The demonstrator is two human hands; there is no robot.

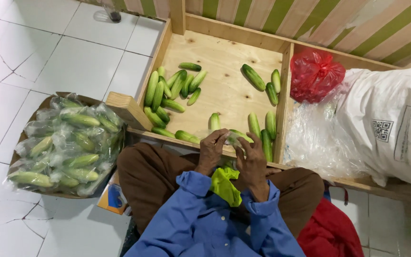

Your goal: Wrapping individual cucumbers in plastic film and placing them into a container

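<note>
My left hand [211, 151] and my right hand [251, 164] are close together above my lap, at the near edge of a wooden tray [224, 90]. Both pinch a thin clear plastic bag [234, 139] between their fingertips. A yellow-green cloth [224, 184] lies in my lap under the hands. Loose green cucumbers lie in the tray: a pile [167, 95] at the left, a few [262, 81] at the right, and several [258, 128] just beyond my fingers.
A basket [63, 143] full of cucumbers wrapped in clear bags stands on the white tiled floor to my left. A red plastic bag [316, 75], crumpled clear plastic [319, 138] and a large white sack [396, 123] lie to the right. A striped wall backs the tray.
</note>
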